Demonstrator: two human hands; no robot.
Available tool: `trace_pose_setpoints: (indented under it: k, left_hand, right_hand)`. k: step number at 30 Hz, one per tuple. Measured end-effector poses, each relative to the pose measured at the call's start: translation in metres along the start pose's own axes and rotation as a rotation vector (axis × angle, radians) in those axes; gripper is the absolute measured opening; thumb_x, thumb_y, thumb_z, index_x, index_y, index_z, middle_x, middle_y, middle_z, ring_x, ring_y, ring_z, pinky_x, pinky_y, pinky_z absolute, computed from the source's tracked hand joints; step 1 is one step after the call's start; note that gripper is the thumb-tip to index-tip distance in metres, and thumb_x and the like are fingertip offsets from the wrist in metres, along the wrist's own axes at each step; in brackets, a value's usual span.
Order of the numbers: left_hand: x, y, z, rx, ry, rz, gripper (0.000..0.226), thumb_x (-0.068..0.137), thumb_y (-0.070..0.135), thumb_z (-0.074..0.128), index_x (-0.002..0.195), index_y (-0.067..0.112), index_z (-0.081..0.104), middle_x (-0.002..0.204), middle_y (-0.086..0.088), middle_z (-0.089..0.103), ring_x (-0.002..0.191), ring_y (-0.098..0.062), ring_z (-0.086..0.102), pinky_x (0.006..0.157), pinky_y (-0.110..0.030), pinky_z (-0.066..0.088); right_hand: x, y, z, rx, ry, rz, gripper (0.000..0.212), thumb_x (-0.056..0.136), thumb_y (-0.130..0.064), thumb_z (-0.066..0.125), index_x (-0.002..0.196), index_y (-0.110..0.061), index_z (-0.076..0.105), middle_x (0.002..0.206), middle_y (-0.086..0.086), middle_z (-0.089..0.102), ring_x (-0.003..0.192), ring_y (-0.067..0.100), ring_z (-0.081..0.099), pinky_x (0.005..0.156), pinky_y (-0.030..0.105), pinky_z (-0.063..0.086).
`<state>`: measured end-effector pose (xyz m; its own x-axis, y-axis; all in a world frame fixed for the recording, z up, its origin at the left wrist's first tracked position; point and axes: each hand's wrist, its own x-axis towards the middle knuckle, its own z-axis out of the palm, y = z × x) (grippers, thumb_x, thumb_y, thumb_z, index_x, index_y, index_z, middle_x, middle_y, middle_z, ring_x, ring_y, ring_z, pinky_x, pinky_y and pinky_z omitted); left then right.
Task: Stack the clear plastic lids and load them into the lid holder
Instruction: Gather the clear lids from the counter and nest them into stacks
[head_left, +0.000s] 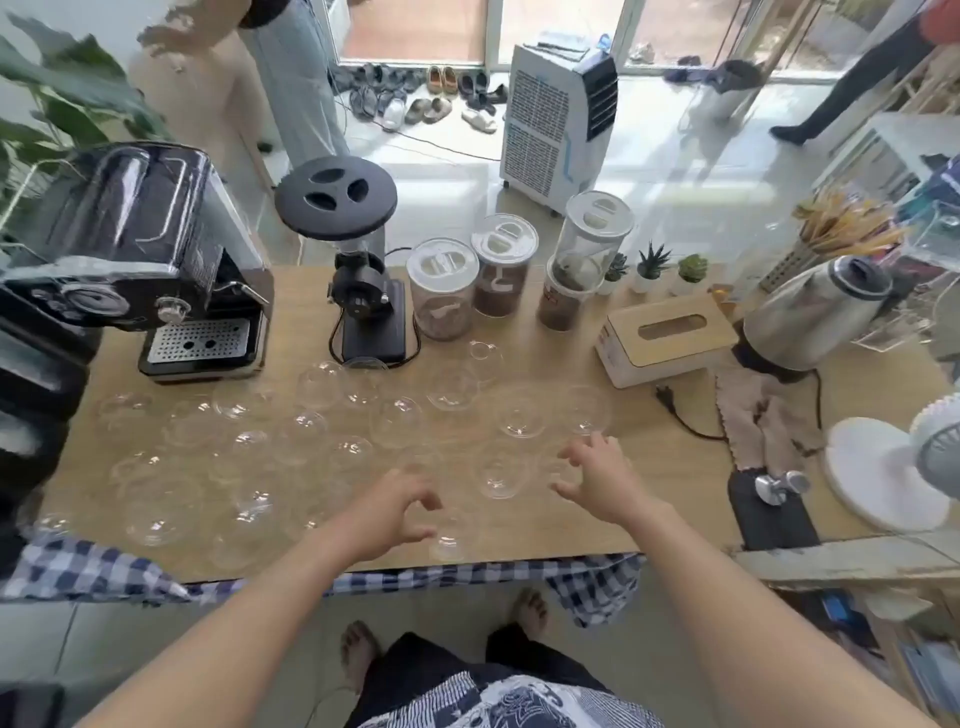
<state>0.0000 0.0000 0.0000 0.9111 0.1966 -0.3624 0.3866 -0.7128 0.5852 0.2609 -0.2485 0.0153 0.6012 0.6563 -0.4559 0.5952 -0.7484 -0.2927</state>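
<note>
Clear dome lids (519, 415) lie scattered singly over the table (665, 493) at mid-frame. There are roughly two dozen, too transparent to count exactly. Two hands hover above them at lower centre. The left hand (400, 512) is loosely curled and holds nothing, and the right hand (597, 478) has its fingers spread. Behind stand four canisters (441, 291), three plants (652, 265) and one grinder (363, 312).

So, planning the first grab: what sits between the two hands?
Head view: a clear dome lid lies between the left hand and right hand.
</note>
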Motion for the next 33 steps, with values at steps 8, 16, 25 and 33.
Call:
trace_pose_setpoints:
  k: [8, 16, 25, 33]
  left_hand:
    - [-0.003, -0.013, 0.076, 0.255, -0.008, -0.072, 0.051, 0.073, 0.048, 0.099, 0.118, 0.032, 0.080, 0.110, 0.021, 0.064, 0.117, -0.017, 0.050, 0.101, -0.049, 0.055]
    - [-0.004, -0.001, 0.089, 0.257, 0.197, 0.027, 0.010, 0.090, 0.043, 0.088, 0.097, 0.038, 0.082, 0.099, 0.024, 0.070, 0.101, -0.017, 0.051, 0.081, -0.051, 0.058]
    - [-0.011, 0.053, 0.058, -0.645, 0.313, -0.335, 0.010, 0.107, 0.031, 0.074, 0.109, 0.030, 0.083, 0.102, 0.007, 0.084, 0.106, -0.006, 0.075, 0.097, -0.024, 0.053]
    - [-0.001, 0.061, 0.076, -1.296, 0.309, -0.537, 0.026, 0.114, 0.017, 0.059, 0.128, 0.012, 0.080, 0.095, -0.004, 0.077, 0.094, -0.019, 0.068, 0.076, -0.029, 0.053]
  right_hand:
    - [-0.007, 0.025, 0.019, -0.139, -0.063, -0.150, 0.057, 0.096, -0.059, 0.078, 0.142, -0.028, 0.064, 0.136, -0.003, 0.058, 0.132, 0.022, 0.049, 0.106, 0.040, 0.046]
    - [0.001, 0.035, 0.035, -0.147, -0.001, -0.178, 0.028, 0.107, -0.042, 0.068, 0.130, -0.027, 0.072, 0.129, -0.003, 0.062, 0.129, 0.023, 0.053, 0.096, 0.041, 0.045]
    - [-0.005, 0.037, 0.035, 0.476, 0.046, -0.145, 0.020, 0.114, -0.040, 0.061, 0.111, -0.027, 0.076, 0.101, -0.016, 0.067, 0.097, 0.006, 0.062, 0.084, 0.025, 0.048]
    - [-0.023, 0.054, 0.054, 0.632, -0.250, 0.102, 0.034, 0.120, -0.037, 0.044, 0.133, -0.021, 0.072, 0.129, -0.011, 0.069, 0.121, 0.010, 0.066, 0.106, 0.033, 0.052]
